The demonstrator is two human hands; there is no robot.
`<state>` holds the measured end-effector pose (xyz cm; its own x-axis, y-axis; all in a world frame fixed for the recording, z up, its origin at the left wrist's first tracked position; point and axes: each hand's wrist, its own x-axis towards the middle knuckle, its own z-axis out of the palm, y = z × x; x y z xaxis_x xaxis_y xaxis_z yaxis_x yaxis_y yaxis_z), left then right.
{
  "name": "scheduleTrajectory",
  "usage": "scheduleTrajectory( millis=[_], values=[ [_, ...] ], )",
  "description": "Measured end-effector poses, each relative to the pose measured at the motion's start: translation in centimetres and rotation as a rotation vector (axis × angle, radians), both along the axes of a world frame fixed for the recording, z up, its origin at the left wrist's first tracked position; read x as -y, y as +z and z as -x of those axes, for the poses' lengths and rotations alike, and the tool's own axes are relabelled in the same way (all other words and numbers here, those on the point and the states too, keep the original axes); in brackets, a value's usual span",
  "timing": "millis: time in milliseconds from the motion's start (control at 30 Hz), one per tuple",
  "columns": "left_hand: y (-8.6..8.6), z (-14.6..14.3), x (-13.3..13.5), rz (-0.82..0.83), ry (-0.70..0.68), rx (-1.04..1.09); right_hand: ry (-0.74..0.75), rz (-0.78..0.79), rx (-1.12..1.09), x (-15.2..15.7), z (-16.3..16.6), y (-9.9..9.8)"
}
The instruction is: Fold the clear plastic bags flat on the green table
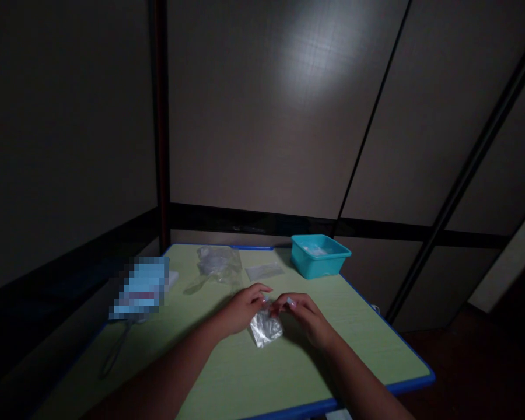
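While both hands, left (244, 308) and right (305, 315), pinch a small clear bag (265, 328) mid-table (367, 350), a teal tub (319, 255) occupies the far right corner.

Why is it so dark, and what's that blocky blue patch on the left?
Head view: the room is dim, with one bright glare spot on the wall; the blocky patch is blurred into squares, hiding what's there; the bag pinched by the left hand and right hand glints.
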<state>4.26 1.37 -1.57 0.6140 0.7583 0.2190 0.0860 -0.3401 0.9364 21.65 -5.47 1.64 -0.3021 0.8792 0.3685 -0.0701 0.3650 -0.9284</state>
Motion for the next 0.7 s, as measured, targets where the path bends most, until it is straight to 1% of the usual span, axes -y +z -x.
scheduleTrajectory(
  millis=[100,233,367,467,533,600,667,700],
  values=[
    [0.2,-0.1,0.1,0.030,0.016,0.022,-0.012,-0.016,-0.033,-0.1,-0.1,-0.3],
    [0.8,-0.4,0.5,0.106,0.017,0.073,-0.037,-0.031,-0.056,-0.2,-0.2,-0.8],
    [1.4,-0.5,0.8,0.220,-0.016,0.132,-0.068,-0.073,-0.062,-0.3,-0.4,-0.8],
    [1.7,-0.2,1.0,0.329,-0.001,0.109,-0.090,-0.086,-0.007,-0.3,-0.3,-0.2],
    [1.7,0.0,1.0,0.403,0.023,0.107,-0.142,-0.107,0.051,-0.4,-0.1,0.2],
    [1.7,0.1,1.0,0.450,0.039,0.152,-0.233,-0.116,0.080,-0.6,0.1,0.4],
    [1.8,0.1,1.0,0.470,0.042,0.235,-0.300,-0.067,0.064,-0.9,0.3,0.2],
    [1.9,0.1,0.9,0.474,0.043,0.285,-0.300,-0.027,0.052,-1.1,0.4,0.0]
  ],
)
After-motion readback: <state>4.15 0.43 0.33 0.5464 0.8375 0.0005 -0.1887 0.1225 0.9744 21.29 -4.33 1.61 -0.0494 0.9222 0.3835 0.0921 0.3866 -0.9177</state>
